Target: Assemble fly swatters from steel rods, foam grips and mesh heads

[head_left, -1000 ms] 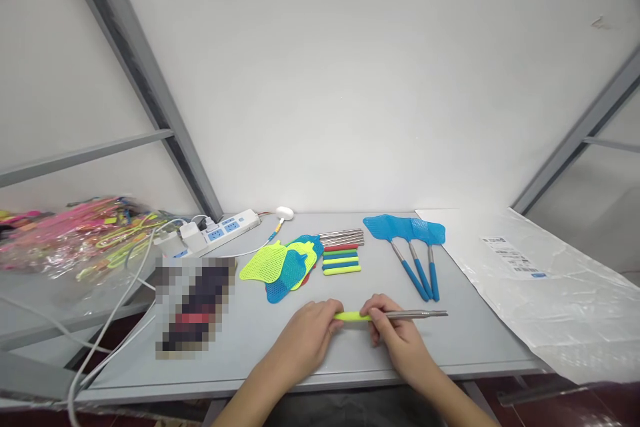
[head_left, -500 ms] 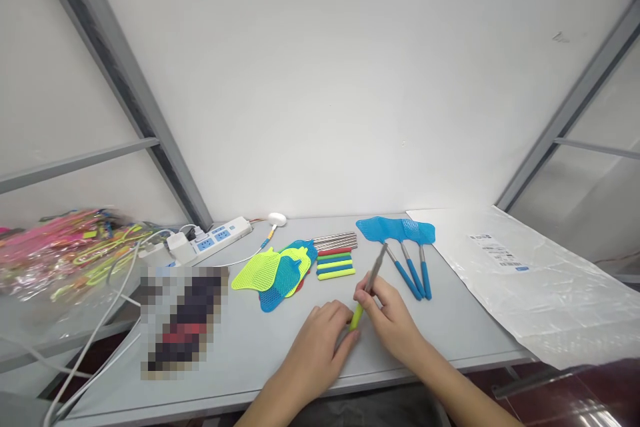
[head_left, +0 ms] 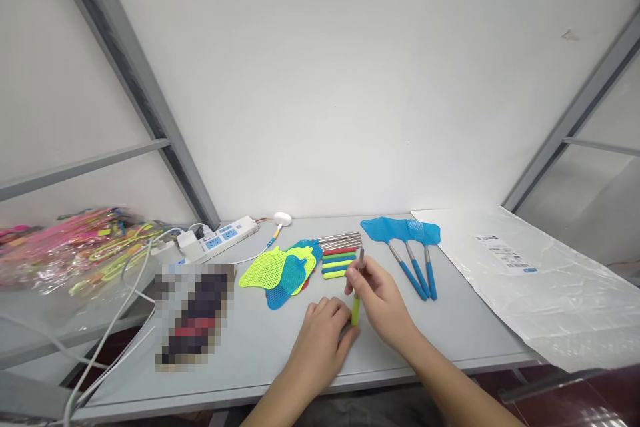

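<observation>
My right hand [head_left: 380, 293] is closed around a metal rod [head_left: 361, 256] that stands nearly upright in a yellow-green fly swatter handle [head_left: 355, 311]. My left hand [head_left: 323, 337] rests near the table with its fingers curled about the handle's lower end; the fingertips are partly hidden. Beyond my hands lie several loose coloured handles [head_left: 337, 266] in a row, below a bundle of metal rods [head_left: 340, 240]. To their left is a pile of mesh swatter heads, a yellow-green head [head_left: 263, 268] and a blue head [head_left: 287, 283] among them. Three blue fly swatters [head_left: 407, 260] lie fanned out at the right.
White plastic packaging [head_left: 505, 287] covers the table's right side. A power strip [head_left: 230, 235] with plugs and white cables is at the back left. Bagged colourful items [head_left: 85, 247] lie beyond the left edge. A blurred-out dark object [head_left: 195, 317] rests at the left.
The metal rod has gone from leaning right to nearly upright, and less of it shows above my right hand. My left hand stays at the handle. The view has shifted slightly.
</observation>
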`<state>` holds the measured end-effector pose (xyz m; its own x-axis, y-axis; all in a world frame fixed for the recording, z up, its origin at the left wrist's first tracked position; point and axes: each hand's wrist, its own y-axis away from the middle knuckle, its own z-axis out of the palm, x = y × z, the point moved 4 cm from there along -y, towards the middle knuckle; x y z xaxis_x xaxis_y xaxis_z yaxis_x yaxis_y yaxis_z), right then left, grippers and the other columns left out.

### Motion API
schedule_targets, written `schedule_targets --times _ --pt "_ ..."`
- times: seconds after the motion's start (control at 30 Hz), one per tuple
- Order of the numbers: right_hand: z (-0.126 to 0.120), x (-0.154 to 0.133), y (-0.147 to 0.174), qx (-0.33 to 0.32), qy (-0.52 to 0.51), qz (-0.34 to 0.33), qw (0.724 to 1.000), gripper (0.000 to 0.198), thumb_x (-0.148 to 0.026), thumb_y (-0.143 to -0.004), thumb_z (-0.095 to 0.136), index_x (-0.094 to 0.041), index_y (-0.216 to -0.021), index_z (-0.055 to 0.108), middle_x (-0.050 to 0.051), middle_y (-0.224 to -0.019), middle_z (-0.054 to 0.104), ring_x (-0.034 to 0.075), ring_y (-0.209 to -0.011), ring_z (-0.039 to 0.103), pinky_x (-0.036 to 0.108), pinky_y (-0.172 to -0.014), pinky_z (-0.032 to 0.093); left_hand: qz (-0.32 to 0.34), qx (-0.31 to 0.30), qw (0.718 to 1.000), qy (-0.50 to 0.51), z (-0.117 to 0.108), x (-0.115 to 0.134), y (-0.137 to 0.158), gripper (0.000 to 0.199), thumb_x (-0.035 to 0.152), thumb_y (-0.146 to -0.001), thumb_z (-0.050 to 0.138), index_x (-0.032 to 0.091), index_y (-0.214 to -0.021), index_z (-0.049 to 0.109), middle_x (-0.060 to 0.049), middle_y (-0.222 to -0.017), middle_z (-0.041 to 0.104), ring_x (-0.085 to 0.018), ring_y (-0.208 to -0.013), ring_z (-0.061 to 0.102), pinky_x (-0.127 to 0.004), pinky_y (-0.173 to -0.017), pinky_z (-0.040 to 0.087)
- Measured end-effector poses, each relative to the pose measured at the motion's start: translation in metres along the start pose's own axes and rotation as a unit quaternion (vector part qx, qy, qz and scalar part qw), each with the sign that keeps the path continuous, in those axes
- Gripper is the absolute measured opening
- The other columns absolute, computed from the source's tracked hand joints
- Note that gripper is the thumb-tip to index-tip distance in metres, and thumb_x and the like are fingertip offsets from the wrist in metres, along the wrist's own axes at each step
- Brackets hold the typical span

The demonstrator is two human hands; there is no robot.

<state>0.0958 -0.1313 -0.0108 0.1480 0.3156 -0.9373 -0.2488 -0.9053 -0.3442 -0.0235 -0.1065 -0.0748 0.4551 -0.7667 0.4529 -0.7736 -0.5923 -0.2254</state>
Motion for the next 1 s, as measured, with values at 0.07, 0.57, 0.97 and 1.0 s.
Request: schedule_targets --times 0.07,0.57,0.97,1.0 --pt "0.002 -0.007 -0.006 0.006 -0.073 0.027 0.997 0.027 -0.044 -0.093 0.052 -0.021 -0.081 0.052 -0.004 -0.066 0.048 0.012 -0.06 0.047 0.027 -0.061 0.041 0.002 0.0 1.0 -0.002 0.0 0.0 -0.001 0.009 0.027 -0.093 0.05 0.022 -0.091 0.058 -0.003 -0.098 0.061 -0.023 -0.093 0.052 -0.038 -0.08 0.037" --pt "0.018 0.003 -0.012 0.032 -0.152 0.067 0.986 0.046 -0.054 -0.091 0.051 -0.022 -0.061 0.035 -0.009 -0.048 0.028 0.008 -0.043 0.025 0.025 -0.043 0.023 -0.001 -0.006 1.0 0.017 -0.001 0.0 -0.001 0.013 0.028 -0.093 0.051 0.023 -0.097 0.063 -0.004 -0.099 0.061 -0.023 -0.094 0.051 -0.038 -0.079 0.038" --pt "0.026 0.015 -0.005 -0.011 -0.109 0.048 0.993 0.043 -0.048 -0.094 0.048 -0.021 -0.063 0.036 -0.007 -0.056 0.032 0.009 -0.051 0.027 0.025 -0.05 0.024 0.006 -0.011 1.0 0.01 0.0 -0.003 -0.003 0.018 0.026 -0.094 0.047 0.022 -0.099 0.063 -0.007 -0.099 0.063 -0.025 -0.091 0.053 -0.038 -0.076 0.038" --pt "0.025 0.015 -0.004 -0.011 -0.105 0.05 0.993 0.043 -0.049 -0.094 0.047 -0.021 -0.063 0.036 -0.006 -0.056 0.032 0.01 -0.052 0.027 0.025 -0.05 0.024 0.008 -0.01 1.0 0.013 0.0 -0.003 -0.004 0.019 0.026 -0.094 0.047 0.023 -0.103 0.063 -0.007 -0.1 0.063 -0.025 -0.092 0.053 -0.039 -0.076 0.039"
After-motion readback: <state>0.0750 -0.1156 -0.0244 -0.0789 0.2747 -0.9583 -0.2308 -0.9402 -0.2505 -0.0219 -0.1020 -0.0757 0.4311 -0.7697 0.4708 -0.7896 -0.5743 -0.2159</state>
